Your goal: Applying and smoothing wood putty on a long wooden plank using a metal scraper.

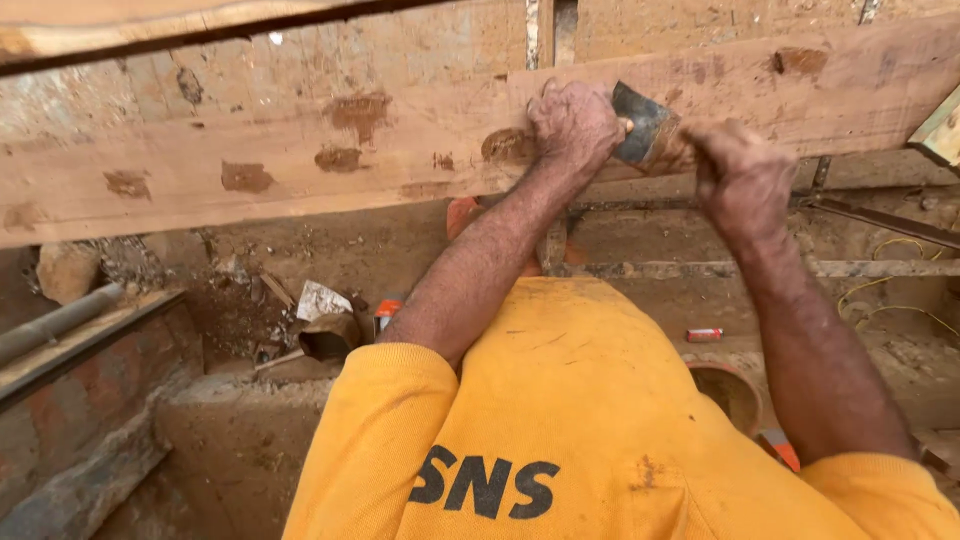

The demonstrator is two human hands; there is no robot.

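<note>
A long wooden plank point(300, 150) runs across the view, dotted with brown filler patches point(358, 112). A scraper with a dark metal blade point(640, 122) lies against the plank's face at upper right. My right hand point(742, 178) is closed around the scraper's handle. My left hand point(575, 125) grips the blade's left side and presses it onto the wood. Both forearms reach out from yellow sleeves point(385, 420).
Beneath the plank lies a dirt-covered floor with rubble, a torn bag point(322, 300), a small red tube point(704, 334), a round bucket rim point(728, 385) and yellow wire point(890, 285). A pipe point(60, 320) and boards lie at left. Another plank edge point(150, 25) crosses the top.
</note>
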